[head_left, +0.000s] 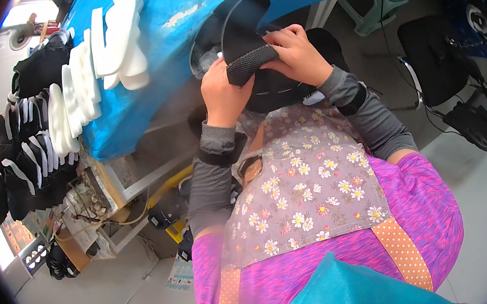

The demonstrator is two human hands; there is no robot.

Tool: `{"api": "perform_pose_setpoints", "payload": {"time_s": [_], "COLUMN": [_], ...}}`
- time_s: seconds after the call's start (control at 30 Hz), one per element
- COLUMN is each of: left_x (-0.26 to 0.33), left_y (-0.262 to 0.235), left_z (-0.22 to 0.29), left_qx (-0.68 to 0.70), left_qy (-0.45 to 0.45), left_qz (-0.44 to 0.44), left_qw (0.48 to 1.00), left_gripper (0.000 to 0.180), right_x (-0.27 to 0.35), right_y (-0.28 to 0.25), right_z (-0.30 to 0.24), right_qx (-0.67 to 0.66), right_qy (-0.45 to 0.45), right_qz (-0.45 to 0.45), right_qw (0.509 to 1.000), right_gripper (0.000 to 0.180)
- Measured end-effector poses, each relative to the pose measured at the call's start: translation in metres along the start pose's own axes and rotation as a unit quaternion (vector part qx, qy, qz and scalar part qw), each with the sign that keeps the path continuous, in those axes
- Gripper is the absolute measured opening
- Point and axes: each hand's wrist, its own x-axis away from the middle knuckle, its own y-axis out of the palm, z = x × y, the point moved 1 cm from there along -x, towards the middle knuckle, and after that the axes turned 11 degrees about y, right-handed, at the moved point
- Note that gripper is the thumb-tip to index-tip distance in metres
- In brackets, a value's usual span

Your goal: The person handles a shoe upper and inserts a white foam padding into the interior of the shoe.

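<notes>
We log left hand point(227, 97) and right hand point(300, 56) at twelve o'clock, fingers pinching opposite ends of the textured flap point(250, 66) of a black curved piece point(247, 19), likely aligning it, so next probably needs even finger pressure along its edge.

Curled left hand point(226, 97) near right hand point(303, 58)

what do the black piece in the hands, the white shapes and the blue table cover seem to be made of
Black piece: perhaps rubber or coated fabric; smooth, faintly shiny, but grid-textured where pinched.
White shapes: likely foam; matte, thick, rounded edges.
Blue table cover: probably plastic sheeting, given its glossy highlights and creases.
</notes>
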Motion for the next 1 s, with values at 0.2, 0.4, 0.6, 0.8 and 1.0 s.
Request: {"api": "perform_pose_setpoints", "payload": {"time_s": [0.2,0.4,0.6,0.8,1.0], "left_x": [0.001,-0.023,-0.057,-0.058,-0.061], "left_y": [0.015,0.031,0.028,0.050,0.057], "left_z": [-0.016,-0.016,-0.029,-0.076,-0.061], "left_qx": [-0.003,-0.070,-0.013,0.068,0.112], "left_qy": [-0.002,-0.211,-0.277,-0.283,-0.282], "left_qz": [0.008,-0.044,-0.215,-0.340,-0.314], "left_qw": [1.000,0.974,0.936,0.894,0.899], "left_gripper": [0.027,0.038,0.029,0.031,0.036], "right_x": [0.003,-0.013,-0.019,-0.020,0.000], "right_y": [0.013,0.030,0.037,0.031,0.049], "right_z": [-0.002,0.021,0.041,0.029,0.041], "right_qx": [0.003,-0.072,-0.302,-0.381,-0.432], "right_qy": [0.015,0.178,0.463,0.506,0.514], "right_qz": [0.076,-0.028,-0.212,-0.210,-0.150], "right_qw": [0.997,0.981,0.806,0.745,0.726], "right_gripper": [0.017,0.030,0.036,0.031,0.028]}}
